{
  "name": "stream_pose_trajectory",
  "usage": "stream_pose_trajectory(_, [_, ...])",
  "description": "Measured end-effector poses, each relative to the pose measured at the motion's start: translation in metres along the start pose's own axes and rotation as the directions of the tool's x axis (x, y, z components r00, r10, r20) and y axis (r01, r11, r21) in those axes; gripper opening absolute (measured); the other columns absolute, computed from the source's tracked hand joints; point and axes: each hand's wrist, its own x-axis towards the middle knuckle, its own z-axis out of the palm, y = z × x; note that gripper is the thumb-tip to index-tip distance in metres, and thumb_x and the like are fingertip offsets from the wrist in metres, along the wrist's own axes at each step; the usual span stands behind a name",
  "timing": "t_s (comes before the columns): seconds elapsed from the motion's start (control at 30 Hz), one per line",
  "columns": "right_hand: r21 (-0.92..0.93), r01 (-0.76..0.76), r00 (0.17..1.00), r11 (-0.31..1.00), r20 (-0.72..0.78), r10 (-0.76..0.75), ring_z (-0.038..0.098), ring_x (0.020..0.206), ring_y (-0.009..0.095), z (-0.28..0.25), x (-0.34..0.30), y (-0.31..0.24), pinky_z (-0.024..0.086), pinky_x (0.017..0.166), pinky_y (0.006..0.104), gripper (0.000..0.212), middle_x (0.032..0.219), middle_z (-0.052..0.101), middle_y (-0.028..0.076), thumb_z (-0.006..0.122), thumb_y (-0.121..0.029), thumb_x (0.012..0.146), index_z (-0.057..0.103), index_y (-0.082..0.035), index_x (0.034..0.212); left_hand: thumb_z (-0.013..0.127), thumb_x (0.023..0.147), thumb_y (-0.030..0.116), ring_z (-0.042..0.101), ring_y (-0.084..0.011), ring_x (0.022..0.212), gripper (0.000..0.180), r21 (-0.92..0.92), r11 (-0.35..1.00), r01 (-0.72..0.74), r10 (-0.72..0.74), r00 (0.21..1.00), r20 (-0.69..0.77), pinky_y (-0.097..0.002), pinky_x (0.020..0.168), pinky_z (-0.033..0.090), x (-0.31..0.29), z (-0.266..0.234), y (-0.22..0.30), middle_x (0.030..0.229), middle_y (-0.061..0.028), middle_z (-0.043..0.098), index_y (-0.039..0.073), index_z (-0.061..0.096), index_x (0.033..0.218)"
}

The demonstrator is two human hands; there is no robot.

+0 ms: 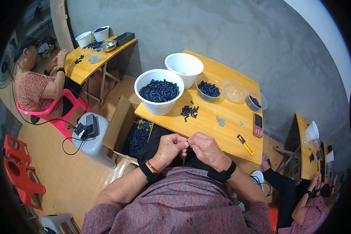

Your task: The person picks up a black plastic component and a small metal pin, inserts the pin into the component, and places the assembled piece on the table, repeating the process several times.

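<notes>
Grey plastered wall (234, 43) curves behind a yellow wooden table (226, 140), set over a tan floor (64, 167). Just in front of the table's near edge, the left hand (167, 151) and right hand (207, 150) meet, thumbs and forefingers pinched together on a small piece (188, 142); the fingertips cover most of it, so its shape cannot be told.

Nearest on the tabletop lies a loose pile of black pieces (190, 112), with a white tub (159, 91) full of similar ones at the left corner and another white tub (184, 69) just behind it. To the right stand a clear bowl (208, 89) of black pieces, an upturned-looking clear container (234, 90) and a smaller clear bowl (256, 101) holding more. Small silvery parts (220, 121) lie mid-table; a yellow-handled cutter (245, 144) and a red phone (257, 125) rest near the right edge.

Crowding the left side, an open cardboard box (119, 126) of black pieces stands on the floor by the knees, beside a grey stool (95, 130) bearing a dark device and cables. Co-workers sit at other tables to left and right.
</notes>
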Motion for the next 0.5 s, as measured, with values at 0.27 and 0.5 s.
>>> stream_pose_trajectory(0.27, [0.105, -0.323, 0.920, 0.941, -0.199, 0.338, 0.067, 0.076, 0.027, -0.016, 0.031, 0.057, 0.052, 0.067, 0.0345, 0.011, 0.085, 0.067, 0.018, 0.064, -0.002, 0.084, 0.067, 0.004, 0.092, 0.066, 0.088, -0.001, 0.062, -0.0138, 0.060, 0.007, -0.109, 0.994, 0.003, -0.016, 0.994, -0.112, -0.0257, 0.058, 0.056, 0.005, -0.001, 0.005, 0.077, -0.0068, 0.064, -0.002, 0.062, 0.094])
stream_pose_trajectory(0.5, [-0.095, -0.184, 0.971, 0.978, -0.170, 0.166, 0.063, 0.078, 0.036, -0.009, 0.057, 0.062, 0.050, 0.071, 0.0408, 0.009, 0.083, 0.063, 0.019, 0.065, -0.003, 0.080, 0.066, 0.003, 0.087, 0.067, 0.088, 0.001, 0.061, -0.0124, 0.060, 0.008, -0.121, 0.993, -0.013, -0.009, 0.982, -0.186, -0.0248, 0.056, 0.055, 0.006, -0.008, 0.004, 0.076, -0.0060, 0.063, -0.001, 0.061, 0.093])
